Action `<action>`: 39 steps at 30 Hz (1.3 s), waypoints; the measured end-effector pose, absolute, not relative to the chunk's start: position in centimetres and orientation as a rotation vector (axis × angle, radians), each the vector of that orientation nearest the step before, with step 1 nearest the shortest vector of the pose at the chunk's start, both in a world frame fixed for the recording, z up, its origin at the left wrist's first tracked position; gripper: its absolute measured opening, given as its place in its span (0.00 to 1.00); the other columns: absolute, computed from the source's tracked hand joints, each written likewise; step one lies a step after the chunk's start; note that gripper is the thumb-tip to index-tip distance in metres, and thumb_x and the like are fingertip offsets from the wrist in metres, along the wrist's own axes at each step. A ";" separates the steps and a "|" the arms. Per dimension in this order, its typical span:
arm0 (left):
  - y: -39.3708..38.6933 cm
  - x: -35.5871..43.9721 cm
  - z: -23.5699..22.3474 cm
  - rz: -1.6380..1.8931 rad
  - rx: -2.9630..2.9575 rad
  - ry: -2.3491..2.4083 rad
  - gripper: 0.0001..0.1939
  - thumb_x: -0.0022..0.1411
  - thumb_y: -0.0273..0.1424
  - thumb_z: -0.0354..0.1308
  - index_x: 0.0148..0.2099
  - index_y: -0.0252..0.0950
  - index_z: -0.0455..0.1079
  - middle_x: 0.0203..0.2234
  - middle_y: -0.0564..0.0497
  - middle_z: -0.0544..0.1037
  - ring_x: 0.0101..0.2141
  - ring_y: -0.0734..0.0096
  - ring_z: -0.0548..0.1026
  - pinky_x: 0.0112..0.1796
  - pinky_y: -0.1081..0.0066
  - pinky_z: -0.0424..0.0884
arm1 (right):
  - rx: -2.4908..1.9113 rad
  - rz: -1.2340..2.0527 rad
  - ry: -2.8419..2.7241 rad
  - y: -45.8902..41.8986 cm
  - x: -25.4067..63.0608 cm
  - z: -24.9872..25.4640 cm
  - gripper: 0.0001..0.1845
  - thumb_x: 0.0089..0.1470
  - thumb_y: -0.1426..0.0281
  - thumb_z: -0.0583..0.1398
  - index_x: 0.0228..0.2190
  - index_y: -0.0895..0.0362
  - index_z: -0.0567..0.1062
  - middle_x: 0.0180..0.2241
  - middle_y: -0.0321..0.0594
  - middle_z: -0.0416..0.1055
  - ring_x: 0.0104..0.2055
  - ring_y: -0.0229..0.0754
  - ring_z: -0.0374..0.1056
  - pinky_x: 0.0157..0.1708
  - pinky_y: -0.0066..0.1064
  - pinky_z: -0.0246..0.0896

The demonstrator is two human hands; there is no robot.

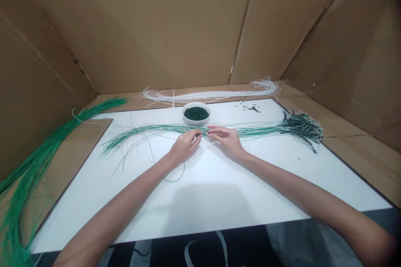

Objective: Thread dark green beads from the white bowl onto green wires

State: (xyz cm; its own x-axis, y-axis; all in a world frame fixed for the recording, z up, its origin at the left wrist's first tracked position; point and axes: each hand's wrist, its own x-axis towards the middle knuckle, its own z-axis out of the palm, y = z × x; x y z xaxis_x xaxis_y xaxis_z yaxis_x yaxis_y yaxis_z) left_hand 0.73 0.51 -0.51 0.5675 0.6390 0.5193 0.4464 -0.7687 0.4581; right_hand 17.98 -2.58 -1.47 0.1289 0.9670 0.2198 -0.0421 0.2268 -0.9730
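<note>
My left hand (pixel 185 147) is closed in a pinch just below the bowl, with something small and dark at its fingertips. A loose green strand (pixel 171 181) loops out beneath that wrist and runs up toward the hand. Facing it, my right hand (pixel 228 142) has thumb and forefinger nearly together; what lies between them is too small to make out. Behind both hands stretches a bundle of green strands (pixel 260 132), its right end thick with dark green beads (pixel 302 127). A white bowl (pixel 196 122) full of dark green beads (pixel 196 113) stands behind the hands.
Several loose dark beads (pixel 253 109) lie at the back right of the white board (pixel 269 183). A bundle of white strands (pixel 213 95) runs along the back. Long green strands (pixel 40 154) hang over the left side. Cardboard walls (pixel 163 29) enclose the back and sides.
</note>
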 end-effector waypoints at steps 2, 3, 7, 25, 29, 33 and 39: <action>0.5 0.7 -0.5 1.014 2.536 0.886 0.07 0.60 0.29 0.46 0.39 0.34 0.63 0.28 0.51 0.74 0.27 0.77 0.70 0.31 0.77 0.65 | -1.051 0.978 -1.179 -2.6 18.0 -1.5 0.10 0.34 0.67 0.66 0.24 0.58 0.77 0.38 0.44 0.71 0.38 0.44 0.68 0.40 0.36 0.64; 0.5 0.7 -0.6 1.022 2.538 0.878 0.07 0.60 0.29 0.46 0.39 0.34 0.63 0.28 0.51 0.74 0.27 0.77 0.70 0.31 0.77 0.65 | -1.043 0.982 -1.177 -2.6 18.0 -1.6 0.10 0.35 0.67 0.66 0.24 0.58 0.77 0.38 0.43 0.71 0.38 0.43 0.68 0.41 0.37 0.64; 0.5 0.7 -0.6 1.048 2.540 0.852 0.07 0.60 0.29 0.46 0.39 0.34 0.63 0.28 0.51 0.74 0.26 0.77 0.69 0.30 0.77 0.65 | -1.024 1.008 -1.157 -2.6 18.0 -1.7 0.09 0.34 0.67 0.66 0.24 0.57 0.77 0.38 0.42 0.72 0.37 0.43 0.69 0.41 0.38 0.63; 0.6 0.7 -0.7 1.063 2.555 0.826 0.07 0.60 0.28 0.47 0.39 0.34 0.63 0.28 0.50 0.74 0.26 0.77 0.69 0.30 0.77 0.65 | -1.000 1.029 -1.123 -2.8 17.8 -1.4 0.07 0.35 0.71 0.66 0.24 0.57 0.77 0.37 0.41 0.72 0.37 0.42 0.69 0.42 0.37 0.64; 0.6 0.7 -0.7 1.067 2.547 0.821 0.07 0.60 0.29 0.47 0.39 0.34 0.63 0.28 0.50 0.74 0.27 0.77 0.70 0.30 0.77 0.65 | -1.002 1.025 -1.130 -2.7 17.9 -1.4 0.07 0.35 0.71 0.66 0.24 0.57 0.77 0.36 0.42 0.72 0.37 0.42 0.69 0.42 0.37 0.63; 0.6 0.7 -0.7 1.058 2.547 0.824 0.07 0.60 0.29 0.47 0.39 0.34 0.63 0.29 0.50 0.74 0.27 0.77 0.70 0.31 0.77 0.65 | -1.013 1.023 -1.128 -2.8 17.9 -1.3 0.07 0.34 0.71 0.66 0.23 0.57 0.77 0.36 0.42 0.72 0.37 0.42 0.69 0.42 0.38 0.63; 0.6 0.7 -0.7 1.033 2.545 0.825 0.07 0.60 0.29 0.46 0.39 0.34 0.63 0.30 0.50 0.74 0.28 0.76 0.70 0.31 0.77 0.65 | -1.003 1.028 -1.129 -2.8 17.8 -1.2 0.08 0.35 0.70 0.66 0.24 0.57 0.77 0.37 0.42 0.71 0.36 0.42 0.69 0.41 0.37 0.64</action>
State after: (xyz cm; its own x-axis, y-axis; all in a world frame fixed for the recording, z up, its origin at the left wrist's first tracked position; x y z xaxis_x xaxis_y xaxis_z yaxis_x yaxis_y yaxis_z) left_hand 0.68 0.61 -0.66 0.5832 0.5982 0.5496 0.4036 -0.8005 0.4429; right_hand 17.79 -2.80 -1.23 0.1248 0.9695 0.2108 -0.1191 0.2256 -0.9669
